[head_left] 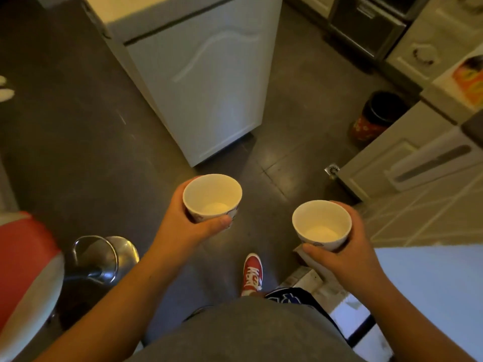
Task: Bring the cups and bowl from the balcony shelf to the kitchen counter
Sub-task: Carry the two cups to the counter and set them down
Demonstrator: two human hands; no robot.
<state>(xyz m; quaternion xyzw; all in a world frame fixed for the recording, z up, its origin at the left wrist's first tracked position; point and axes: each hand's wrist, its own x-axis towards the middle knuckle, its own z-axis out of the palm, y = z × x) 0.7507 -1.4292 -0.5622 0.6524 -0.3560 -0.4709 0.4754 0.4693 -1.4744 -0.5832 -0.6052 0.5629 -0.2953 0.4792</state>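
stool [28, 262] w/ red seat sits far left of the white cabinet [206, 82], its chrome base [104, 254] low by the left arm; a swing of that elbow could clip it and jolt the cup, i'd guess. left hand [188, 226] is wrapped round the left cup [212, 197], thumb across the near side, fingers behind, just below the cabinet's near corner. cup stands upright, mouth up, long axis vertical, maybe tipped a bit away. looks empty, so the risk is a drop, not a spill. red shoe [252, 273] on the dark floor btwn the arms, below the cabinet. right hand [345, 254] closed the same way on the right cup [322, 224], right of and below the cabinet, also upright, mouth up. no bowl in view, so prob another trip. bin [376, 116] right of the cabinet narrows the path; trip risk.
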